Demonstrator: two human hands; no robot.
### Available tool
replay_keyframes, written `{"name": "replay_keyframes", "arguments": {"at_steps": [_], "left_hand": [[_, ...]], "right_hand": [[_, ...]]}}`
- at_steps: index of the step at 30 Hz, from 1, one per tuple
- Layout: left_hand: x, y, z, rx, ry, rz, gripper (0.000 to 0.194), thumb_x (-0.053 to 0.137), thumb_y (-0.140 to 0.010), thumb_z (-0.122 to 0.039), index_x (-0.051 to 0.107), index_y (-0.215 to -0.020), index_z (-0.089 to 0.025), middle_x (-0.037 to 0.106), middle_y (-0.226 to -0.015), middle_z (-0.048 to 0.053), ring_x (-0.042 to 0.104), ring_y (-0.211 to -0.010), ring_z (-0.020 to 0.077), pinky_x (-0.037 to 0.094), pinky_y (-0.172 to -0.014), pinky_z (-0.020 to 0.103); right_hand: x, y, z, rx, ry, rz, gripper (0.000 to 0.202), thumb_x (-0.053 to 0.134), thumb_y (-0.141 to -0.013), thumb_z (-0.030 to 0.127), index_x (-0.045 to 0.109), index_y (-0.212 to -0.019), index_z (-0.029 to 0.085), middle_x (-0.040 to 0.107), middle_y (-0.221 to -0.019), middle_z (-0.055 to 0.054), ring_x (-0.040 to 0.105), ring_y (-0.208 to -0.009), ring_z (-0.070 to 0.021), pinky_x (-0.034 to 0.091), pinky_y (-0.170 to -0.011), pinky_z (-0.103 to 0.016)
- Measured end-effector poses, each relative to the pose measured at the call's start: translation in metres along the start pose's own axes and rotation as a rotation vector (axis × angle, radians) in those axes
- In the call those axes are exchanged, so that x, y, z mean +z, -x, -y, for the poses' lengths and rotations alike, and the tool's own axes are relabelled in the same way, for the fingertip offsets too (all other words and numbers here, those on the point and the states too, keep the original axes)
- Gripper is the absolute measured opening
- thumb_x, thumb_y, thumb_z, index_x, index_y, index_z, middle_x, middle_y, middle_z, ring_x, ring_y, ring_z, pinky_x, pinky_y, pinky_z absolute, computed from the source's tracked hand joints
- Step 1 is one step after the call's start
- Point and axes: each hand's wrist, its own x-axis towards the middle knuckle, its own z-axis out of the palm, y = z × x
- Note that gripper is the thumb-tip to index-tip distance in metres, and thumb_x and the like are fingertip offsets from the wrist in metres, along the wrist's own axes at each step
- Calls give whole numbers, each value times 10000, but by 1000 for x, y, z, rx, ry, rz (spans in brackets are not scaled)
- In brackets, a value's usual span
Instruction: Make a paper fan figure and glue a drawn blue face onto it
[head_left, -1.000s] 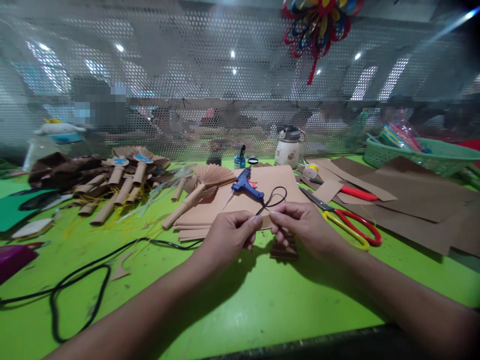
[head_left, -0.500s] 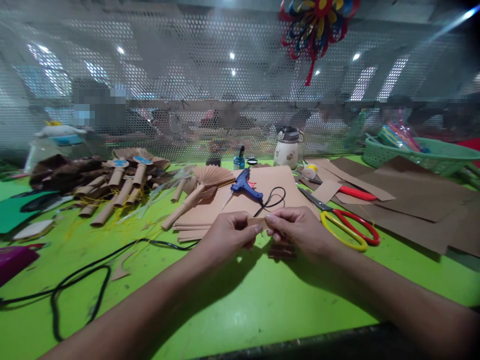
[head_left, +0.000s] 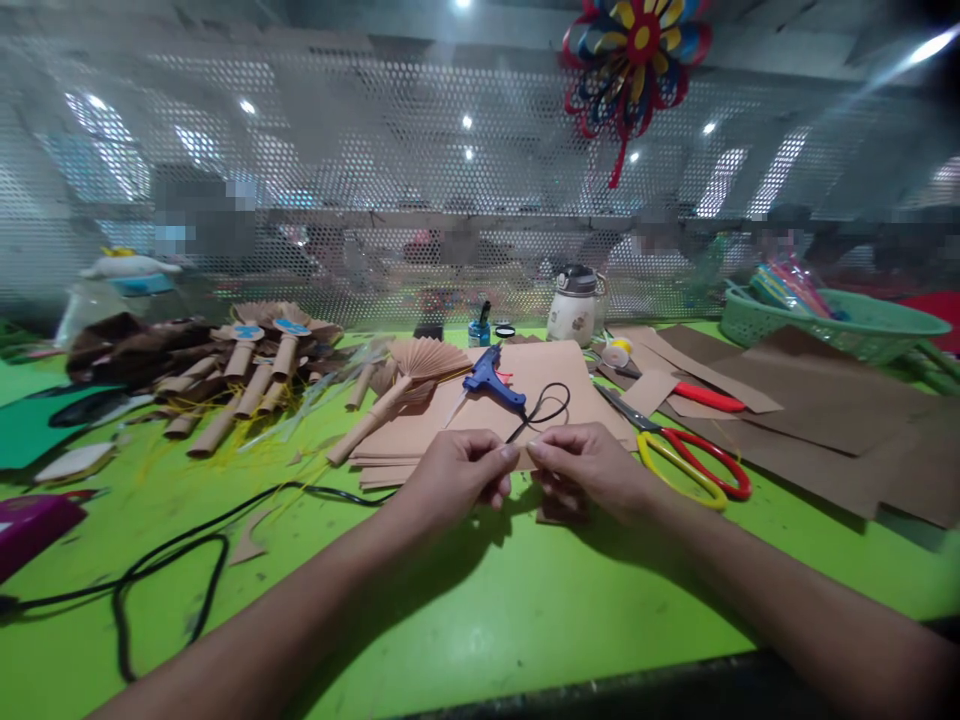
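Note:
My left hand (head_left: pixel 466 472) and my right hand (head_left: pixel 592 468) face each other over the table, thumbs and fingers pinched. Between their fingertips shows a small piece of brown paper (head_left: pixel 523 458), mostly covered by the fingers. On the table under my right hand lies a small folded brown paper piece (head_left: pixel 559 513), partly hidden. Just beyond the hands, a blue glue gun (head_left: pixel 491 378) rests on a stack of brown paper sheets (head_left: pixel 559 362). Scissors (head_left: pixel 679 450) with yellow and red handles lie to the right of my right hand.
A pleated paper fan (head_left: pixel 424 368) and a pile of rolled paper handles (head_left: pixel 251 390) lie left. A black cord (head_left: pixel 217 518) loops across the green table (head_left: pixel 450 640). At right are brown sheets (head_left: pixel 825 390) and a green basket (head_left: pixel 870 325). A jug (head_left: pixel 574 308) stands behind.
My fingertips still pinch the small paper piece, but less of it shows between them. The whole view has shifted slightly, while the things on the table stay where they were.

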Motion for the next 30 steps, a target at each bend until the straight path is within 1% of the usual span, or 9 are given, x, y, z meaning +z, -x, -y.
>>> {"name": "replay_keyframes", "arguments": {"at_steps": [2,5,10,13,15,20,24,27,30], "left_hand": [[1,1,-1,18,-36,25,382,602,-796,-490,537,-633,-151,556,-532,4,428,-425,78,270,-436,207],[2,2,-2,26,-8,68,380,597,-797,-492,520,-633,-158,557,-547,1,440,-436,78,269,-439,203],[2,3,-4,33,8,103,357,561,-840,-446,518,-639,-154,556,-561,5,446,-454,77,281,-458,202],[-1,3,-5,17,29,89,333,569,-839,-412,529,-643,-146,563,-568,6,453,-456,72,283,-461,198],[-3,3,-5,-2,46,75,318,595,-822,-401,533,-645,-144,575,-583,9,467,-462,71,278,-460,195],[-8,-2,-3,-36,85,26,329,657,-782,-416,540,-638,-143,578,-564,5,464,-444,71,268,-441,193],[-14,-4,-2,-51,126,-15,319,708,-737,-378,523,-628,-142,553,-527,-8,452,-425,73,249,-427,189],[-17,-4,-4,-42,182,-49,293,638,-800,-399,567,-717,-128,551,-572,2,486,-468,83,282,-441,189],[-16,-3,-5,9,217,-47,333,584,-847,-465,589,-856,-132,575,-665,21,571,-551,115,354,-463,199]], "right_hand": [[1,0,-1,-12,33,12,374,663,-798,480,560,-654,150,484,-483,59,378,-354,-36,316,-346,-170],[2,1,0,-41,82,33,363,642,-812,488,565,-690,155,470,-471,69,376,-338,-43,296,-332,-176],[-3,2,1,-56,32,92,362,644,-819,469,550,-660,157,477,-471,60,348,-350,-44,264,-342,-184],[-7,1,-1,-17,7,89,359,634,-826,468,556,-666,157,549,-510,30,389,-358,-49,281,-348,-185],[-8,0,-2,-2,5,63,353,643,-818,469,571,-671,155,579,-527,18,416,-359,-53,294,-344,-183],[-7,-4,0,1,-7,-44,354,725,-744,446,568,-628,150,559,-497,34,417,-347,-45,290,-334,-173],[-9,-5,2,-9,-11,-79,333,724,-751,434,587,-655,147,558,-500,38,418,-370,-42,300,-367,-179],[-12,-5,3,-21,0,-85,311,718,-762,422,604,-685,143,560,-525,38,453,-417,-46,319,-407,-180],[-12,-5,4,-20,27,-71,321,701,-776,432,608,-681,139,548,-514,36,436,-407,-48,304,-404,-189]]}}
